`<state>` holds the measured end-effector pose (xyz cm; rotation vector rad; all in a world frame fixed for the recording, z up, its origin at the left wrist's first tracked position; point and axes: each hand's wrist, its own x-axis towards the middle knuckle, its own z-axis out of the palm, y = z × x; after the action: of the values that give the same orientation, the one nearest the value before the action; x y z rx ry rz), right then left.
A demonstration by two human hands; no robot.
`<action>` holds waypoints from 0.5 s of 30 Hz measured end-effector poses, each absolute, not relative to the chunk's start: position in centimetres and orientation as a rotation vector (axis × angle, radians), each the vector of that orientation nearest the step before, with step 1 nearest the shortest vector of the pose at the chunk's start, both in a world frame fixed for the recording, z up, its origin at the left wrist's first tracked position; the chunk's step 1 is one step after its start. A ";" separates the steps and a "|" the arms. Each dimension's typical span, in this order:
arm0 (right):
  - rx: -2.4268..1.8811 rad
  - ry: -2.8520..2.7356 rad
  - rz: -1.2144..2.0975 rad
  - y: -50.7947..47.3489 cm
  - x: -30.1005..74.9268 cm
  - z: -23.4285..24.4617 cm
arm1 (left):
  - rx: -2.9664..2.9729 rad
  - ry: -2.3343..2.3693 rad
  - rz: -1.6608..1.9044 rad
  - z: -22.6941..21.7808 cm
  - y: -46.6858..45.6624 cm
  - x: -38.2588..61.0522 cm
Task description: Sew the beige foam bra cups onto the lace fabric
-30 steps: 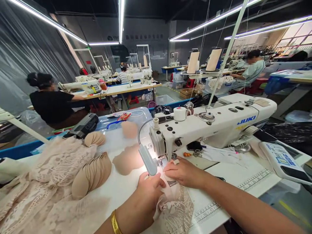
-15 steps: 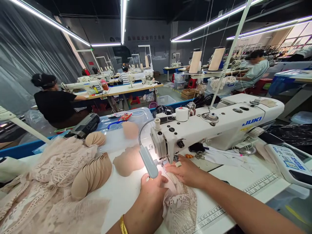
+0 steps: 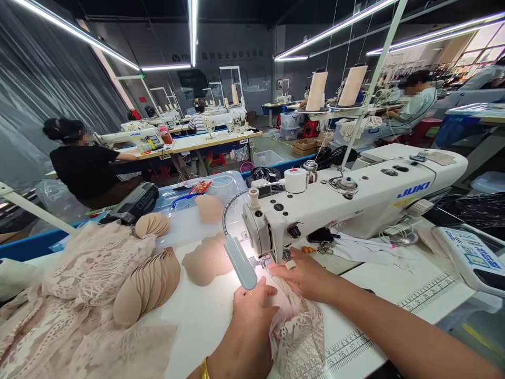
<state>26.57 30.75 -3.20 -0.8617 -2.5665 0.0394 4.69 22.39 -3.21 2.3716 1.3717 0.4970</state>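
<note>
Lace piece (image 3: 298,331) lies on the white surface (image 3: 197,316) between 2 hands. At far left sit a lace heap (image 3: 79,284) and stacked foam cups (image 3: 148,287). Left hand (image 3: 250,329) has fingers curled, clamped on the lace piece. Right hand (image 3: 305,276) presses it down, fingers stretched out flat, just in front of the sewing machine (image 3: 355,205).

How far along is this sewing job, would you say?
Done: hard to tell; no finished pieces are clearly set apart. In hand: one lace piece lies at the needle of the sewing machine, gripped by the left hand and pressed flat by the right hand. Left: probably plenty, judging by the stack of foam cups and the lace pile beside it.
</note>
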 end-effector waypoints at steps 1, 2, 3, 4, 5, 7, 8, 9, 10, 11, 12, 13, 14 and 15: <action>-0.867 -2.557 0.038 30.8 26.6 -3.2 | 2.390 1.379 0.506 -3.5 22.5 4.6; -0.871 -2.549 0.030 30.8 26.6 -3.2 | 2.414 1.375 0.509 -3.6 22.6 4.6; -0.869 -2.546 0.021 30.8 26.6 -3.3 | 2.443 1.363 0.505 -3.7 22.7 4.5; -0.865 -2.544 0.010 30.8 26.6 -3.3 | 2.474 1.346 0.494 -3.7 22.8 4.4; -0.860 -2.542 -0.002 30.8 26.6 -3.4 | 2.506 1.329 0.485 -3.6 22.9 4.3; -0.849 -2.533 -0.028 30.8 26.6 -3.5 | 2.557 1.306 0.476 -3.2 23.1 4.2; -0.845 -2.528 -0.039 30.8 26.6 -3.5 | 2.575 1.296 0.476 -2.9 23.2 4.1; -0.842 -2.527 -0.046 30.9 26.6 -3.6 | 2.586 1.283 0.478 -2.5 23.3 4.0; -0.842 -2.526 -0.053 30.9 26.7 -3.6 | 2.589 1.269 0.485 -2.0 23.4 4.0; -0.841 -2.528 -0.058 30.9 26.7 -3.5 | 2.583 1.256 0.491 -1.4 23.5 3.9; -0.840 -2.531 -0.064 30.9 26.7 -3.5 | 2.570 1.240 0.494 -0.7 23.6 3.9; -0.842 -2.533 -0.069 30.9 26.7 -3.5 | 2.557 1.221 0.496 0.0 23.7 3.8; -0.843 -2.535 -0.074 30.9 26.7 -3.5 | 2.541 1.204 0.499 0.6 23.8 3.7; -0.841 -2.534 -0.079 30.9 26.8 -3.5 | 2.529 1.185 0.499 1.2 24.0 3.6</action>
<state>26.75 30.93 -3.54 -0.8411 -2.5345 -0.0790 3.62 23.96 1.21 2.5289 1.1851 0.4987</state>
